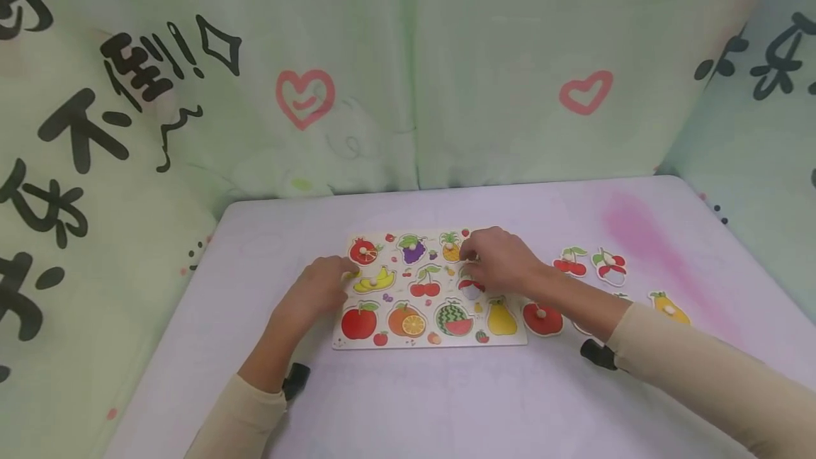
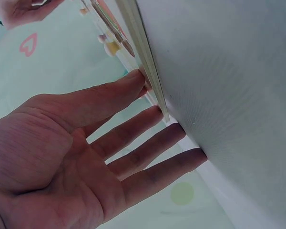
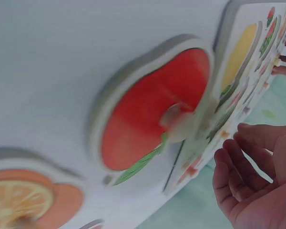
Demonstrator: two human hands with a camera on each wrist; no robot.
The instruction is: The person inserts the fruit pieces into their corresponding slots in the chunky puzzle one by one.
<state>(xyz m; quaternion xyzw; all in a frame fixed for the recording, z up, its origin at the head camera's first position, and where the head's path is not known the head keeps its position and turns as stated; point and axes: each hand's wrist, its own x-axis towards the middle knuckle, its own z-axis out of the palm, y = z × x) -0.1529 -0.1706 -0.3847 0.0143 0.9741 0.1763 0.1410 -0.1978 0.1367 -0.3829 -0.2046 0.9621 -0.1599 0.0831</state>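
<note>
A white fruit puzzle board [image 1: 459, 343] lies on the table. It bears pictures such as a pomegranate [image 1: 363, 251], grapes [image 1: 411, 249], bananas [image 1: 375, 280] and a pineapple [image 1: 450, 249]; some carry small knobs. At the board's left edge is my left hand [image 1: 323, 283], its thumb touching the edge and its fingers [image 2: 148, 176] stretched out by the tabletop. Over the upper right of the board, beside the pineapple, hovers my right hand [image 1: 500, 261]. In the right wrist view its fingers [image 3: 224, 179] are loosely bent, and no piece shows between them. They partly cover the board's right column.
Right of the board lie loose knobbed pieces: a red apple [image 1: 542, 320], cherries [image 1: 569, 262], a red-and-white piece [image 1: 610, 265] and a yellow pear [image 1: 669, 308]. An orange piece [image 3: 24, 193] shows in the right wrist view. A printed curtain [image 1: 414, 76] hangs behind the table.
</note>
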